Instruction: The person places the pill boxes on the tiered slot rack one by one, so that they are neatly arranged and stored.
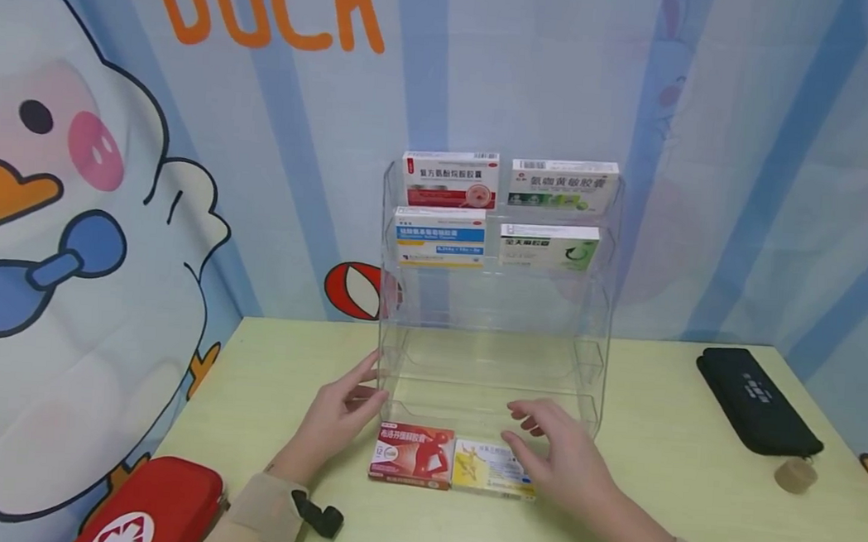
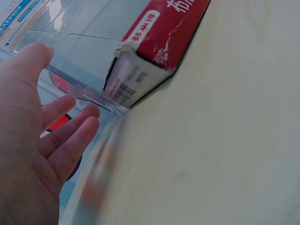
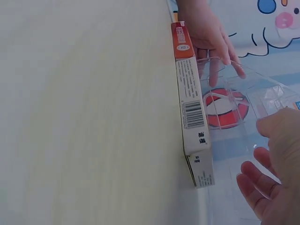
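Fingers [image 2: 75,145] apart and loose on the left hand [image 1: 334,421], nothing in their grip, right at the left side of the clear display rack [image 1: 487,384], contact too close to call, and here's the right hand [image 1: 567,461], gently bent, thumb apart, holding nothing before the rack's lower right! At the rack's front foot sit the red capsule box [image 1: 411,456] and, just right of it, the yellow-and-white box [image 1: 485,469]; the head view has the right thumb overlapping that one, but the right wrist view reveals a gap, plus a barcode side hidden from above.
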`<action>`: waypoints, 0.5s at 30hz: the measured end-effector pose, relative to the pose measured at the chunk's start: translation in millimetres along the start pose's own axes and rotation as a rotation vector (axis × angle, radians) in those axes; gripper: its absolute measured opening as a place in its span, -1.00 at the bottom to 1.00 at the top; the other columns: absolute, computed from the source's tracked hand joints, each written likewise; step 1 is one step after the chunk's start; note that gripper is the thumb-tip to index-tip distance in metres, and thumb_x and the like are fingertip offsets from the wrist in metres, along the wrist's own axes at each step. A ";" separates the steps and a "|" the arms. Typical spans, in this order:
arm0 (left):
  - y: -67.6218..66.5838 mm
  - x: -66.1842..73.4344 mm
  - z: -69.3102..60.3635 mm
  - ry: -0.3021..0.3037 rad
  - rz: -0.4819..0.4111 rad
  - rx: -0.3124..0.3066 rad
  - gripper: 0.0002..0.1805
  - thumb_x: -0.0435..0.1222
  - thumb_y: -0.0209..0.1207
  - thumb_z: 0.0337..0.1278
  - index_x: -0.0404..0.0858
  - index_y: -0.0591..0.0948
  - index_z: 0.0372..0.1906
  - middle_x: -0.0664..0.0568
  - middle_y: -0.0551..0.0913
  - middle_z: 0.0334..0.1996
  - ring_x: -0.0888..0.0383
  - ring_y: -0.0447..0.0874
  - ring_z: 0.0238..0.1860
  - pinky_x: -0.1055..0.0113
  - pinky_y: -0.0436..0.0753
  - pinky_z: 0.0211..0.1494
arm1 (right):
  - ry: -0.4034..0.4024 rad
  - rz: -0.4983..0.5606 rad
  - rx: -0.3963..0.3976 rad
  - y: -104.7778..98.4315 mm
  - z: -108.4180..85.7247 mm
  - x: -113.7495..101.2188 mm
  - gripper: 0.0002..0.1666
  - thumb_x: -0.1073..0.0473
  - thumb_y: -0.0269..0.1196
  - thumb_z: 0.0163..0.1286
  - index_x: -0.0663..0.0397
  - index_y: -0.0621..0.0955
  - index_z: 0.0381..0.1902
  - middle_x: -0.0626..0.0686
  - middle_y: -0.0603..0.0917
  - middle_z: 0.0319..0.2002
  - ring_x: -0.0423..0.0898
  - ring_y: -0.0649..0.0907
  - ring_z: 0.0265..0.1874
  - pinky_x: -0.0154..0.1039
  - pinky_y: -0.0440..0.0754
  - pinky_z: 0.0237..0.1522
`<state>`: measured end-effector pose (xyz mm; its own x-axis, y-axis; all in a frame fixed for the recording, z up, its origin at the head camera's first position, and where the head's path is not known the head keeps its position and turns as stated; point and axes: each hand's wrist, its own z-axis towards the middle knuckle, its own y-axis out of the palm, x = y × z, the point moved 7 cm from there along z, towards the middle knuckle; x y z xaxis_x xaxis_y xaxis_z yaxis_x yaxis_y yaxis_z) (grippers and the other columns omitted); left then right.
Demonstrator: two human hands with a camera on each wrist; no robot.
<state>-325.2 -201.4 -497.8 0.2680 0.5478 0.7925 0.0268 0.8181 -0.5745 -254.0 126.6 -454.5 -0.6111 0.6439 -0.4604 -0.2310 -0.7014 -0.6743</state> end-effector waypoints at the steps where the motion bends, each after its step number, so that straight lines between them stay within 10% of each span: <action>1: -0.6 0.6 0.0 0.001 0.001 0.003 -0.16 -0.12 0.35 0.55 0.36 0.24 0.74 -0.09 0.68 0.46 -0.03 0.84 0.24 0.05 0.81 0.37 | 0.006 -0.002 -0.005 1.4 -1.3 0.9 -0.57 0.25 0.54 0.38 0.15 0.73 0.18 0.04 0.83 -0.04 -0.07 0.82 -0.16 -0.18 0.89 -0.09; 15: -0.8 1.4 0.8 0.020 0.003 0.001 -0.16 -0.12 0.35 0.56 0.33 0.25 0.75 -0.10 0.69 0.45 -0.03 0.85 0.23 0.07 0.82 0.36 | 0.137 -0.084 -0.094 16.0 -22.3 11.3 -0.61 0.09 0.63 0.30 -0.07 0.80 0.06 -0.12 0.82 0.04 -0.04 0.79 0.11 0.05 0.84 0.21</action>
<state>-325.6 -201.1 -496.0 0.2877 0.5464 0.7866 0.0250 0.8167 -0.5765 -247.7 129.4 -483.4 -0.4821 0.7394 -0.4699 -0.2014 -0.6155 -0.7619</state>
